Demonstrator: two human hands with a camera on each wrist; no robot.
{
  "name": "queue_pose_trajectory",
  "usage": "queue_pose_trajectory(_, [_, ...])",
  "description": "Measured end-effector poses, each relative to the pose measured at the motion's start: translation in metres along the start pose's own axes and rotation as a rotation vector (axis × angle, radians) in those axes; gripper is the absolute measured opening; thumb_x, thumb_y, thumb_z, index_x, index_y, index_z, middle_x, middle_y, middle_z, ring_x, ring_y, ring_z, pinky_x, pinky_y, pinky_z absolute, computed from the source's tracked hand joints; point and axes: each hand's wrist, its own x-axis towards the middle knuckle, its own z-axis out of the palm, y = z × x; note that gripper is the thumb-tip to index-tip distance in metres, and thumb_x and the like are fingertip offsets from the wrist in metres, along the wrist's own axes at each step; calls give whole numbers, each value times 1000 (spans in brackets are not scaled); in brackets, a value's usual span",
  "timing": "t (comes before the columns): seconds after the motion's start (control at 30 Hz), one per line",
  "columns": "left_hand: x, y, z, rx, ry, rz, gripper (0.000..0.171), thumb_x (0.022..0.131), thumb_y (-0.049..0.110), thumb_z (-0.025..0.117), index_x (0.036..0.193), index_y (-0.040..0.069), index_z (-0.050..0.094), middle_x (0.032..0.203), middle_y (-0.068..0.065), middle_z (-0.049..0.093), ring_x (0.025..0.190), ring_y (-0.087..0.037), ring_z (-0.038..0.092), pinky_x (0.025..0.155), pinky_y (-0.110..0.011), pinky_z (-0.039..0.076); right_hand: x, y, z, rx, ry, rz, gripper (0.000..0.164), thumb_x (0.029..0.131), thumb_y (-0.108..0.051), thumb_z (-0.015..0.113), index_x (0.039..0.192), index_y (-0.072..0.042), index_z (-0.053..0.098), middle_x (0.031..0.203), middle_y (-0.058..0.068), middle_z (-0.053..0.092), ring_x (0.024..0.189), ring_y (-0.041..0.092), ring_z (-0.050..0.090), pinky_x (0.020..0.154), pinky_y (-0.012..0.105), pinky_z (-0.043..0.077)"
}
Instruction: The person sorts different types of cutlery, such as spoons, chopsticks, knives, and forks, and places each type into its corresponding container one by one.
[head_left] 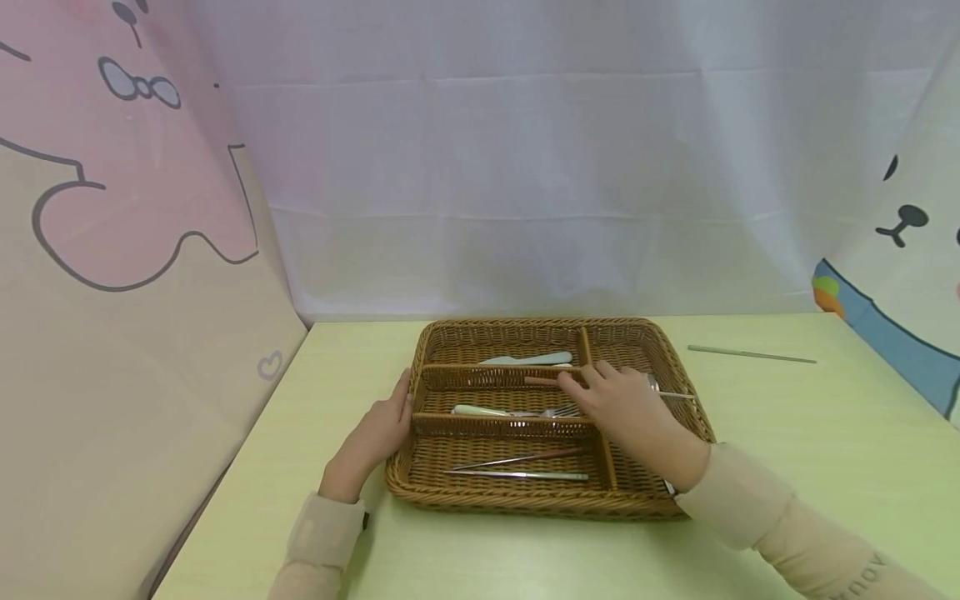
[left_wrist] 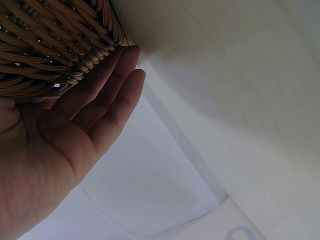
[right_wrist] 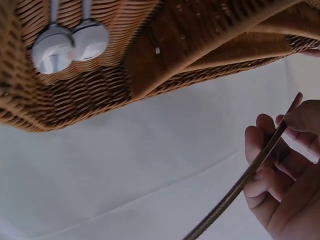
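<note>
A brown wicker basket (head_left: pixel 547 502) with dividers stands on the table. My left hand (head_left: pixel 378 429) rests against its left side; in the left wrist view, extended fingers (left_wrist: pixel 117 110) lie along the outer wicker wall. Over the right part of the basket, my right hand (head_left: pixel 626 408) pinches a slim chopstick (right_wrist: pixel 235 190) between thumb and fingers. Its brown end (head_left: pixel 540 381) points left. Two chopsticks (head_left: pixel 517 475) lie in the front compartment. In the middle one are a pale green handle (head_left: pixel 480 410) and a fork (head_left: pixel 564 411). A pale blue-handled utensil (head_left: pixel 532 360) lies in the back compartment.
Another chopstick (head_left: pixel 750 354) lies on the table (head_left: pixel 810 433) right of the basket. Two shiny spoons (right_wrist: pixel 52 50) show inside the basket in the right wrist view. A white curtain (head_left: pixel 495 192) hangs behind the table, with printed cloth (head_left: pixel 150 350) at the left.
</note>
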Motion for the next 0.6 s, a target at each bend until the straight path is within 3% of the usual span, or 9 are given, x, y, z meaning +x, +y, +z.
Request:
queue_pose_trajectory(0.27, [0,0,0,3,2,4,52,101,21,24,146,4,5,47,1,37,35,-11,28,41,-31,37,9,-22,1,12,-14,-92,51,71,1,72,115,-14,51,75,5,57,56,15,47,39,23,38])
queue_pose_trajectory(0.6, [0,0,0,-3,-3,-3,52,101,21,24,146,5,4,47,1,37,35,-11,28,40,-30,35,17,-45,7,63,-27,-159,46,74,-4,72,115,-16,55,81,3,63,63,13,56,43,22,45])
